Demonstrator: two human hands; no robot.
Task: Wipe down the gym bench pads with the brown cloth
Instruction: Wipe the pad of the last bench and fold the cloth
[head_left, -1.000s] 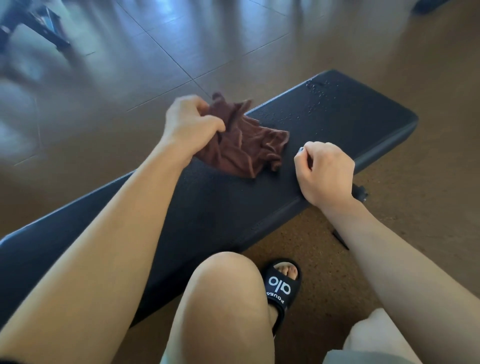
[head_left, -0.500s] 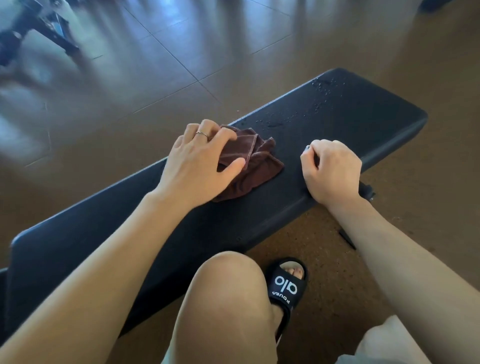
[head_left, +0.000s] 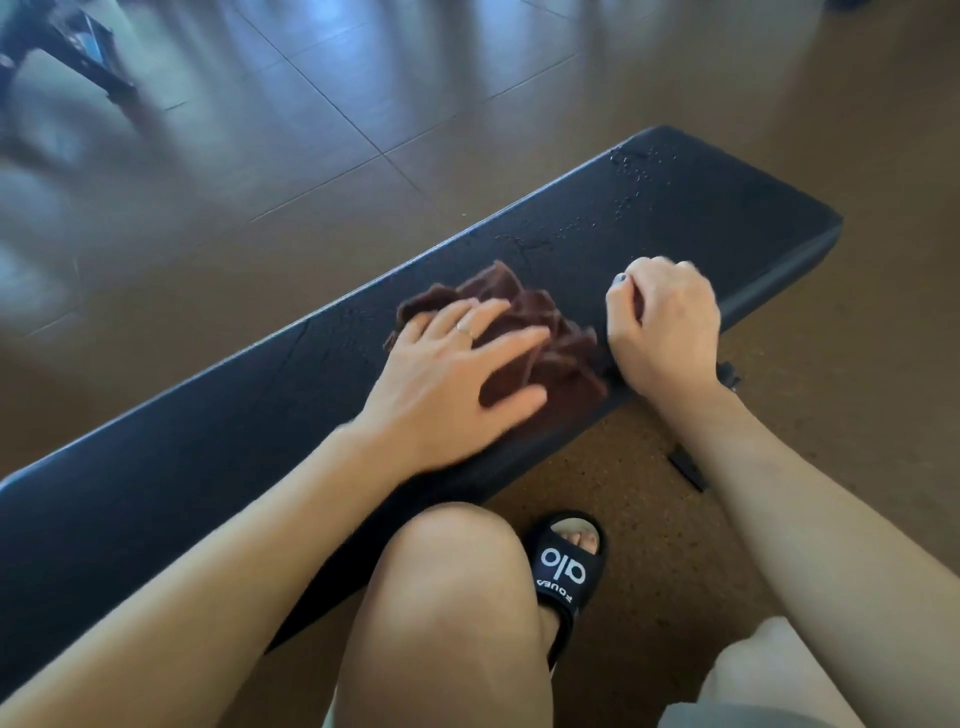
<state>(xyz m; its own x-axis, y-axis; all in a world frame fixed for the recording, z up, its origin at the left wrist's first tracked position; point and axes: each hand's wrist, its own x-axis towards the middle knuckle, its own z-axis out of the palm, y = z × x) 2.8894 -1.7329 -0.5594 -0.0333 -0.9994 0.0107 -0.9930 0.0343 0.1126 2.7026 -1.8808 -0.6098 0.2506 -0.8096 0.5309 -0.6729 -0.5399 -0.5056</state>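
Observation:
A long black bench pad (head_left: 727, 223) runs diagonally from the lower left to the upper right. Water droplets (head_left: 636, 166) sit on its far end. The crumpled brown cloth (head_left: 566, 358) lies on the pad near the middle. My left hand (head_left: 457, 384) presses flat on the cloth with its fingers spread and straight. My right hand (head_left: 667, 325) rests as a loose fist on the pad's near edge, just right of the cloth, with nothing visible in it.
Brown tiled floor (head_left: 311, 156) lies beyond the bench and cork-like floor in front. My knee (head_left: 452, 597) and a black sandal (head_left: 563, 566) are just below the pad. A dark metal frame (head_left: 78, 52) stands at the top left.
My left hand went from gripping the bunched cloth above the pad to pressing it flat, and has slid it right towards my right hand. My right hand has stayed in place.

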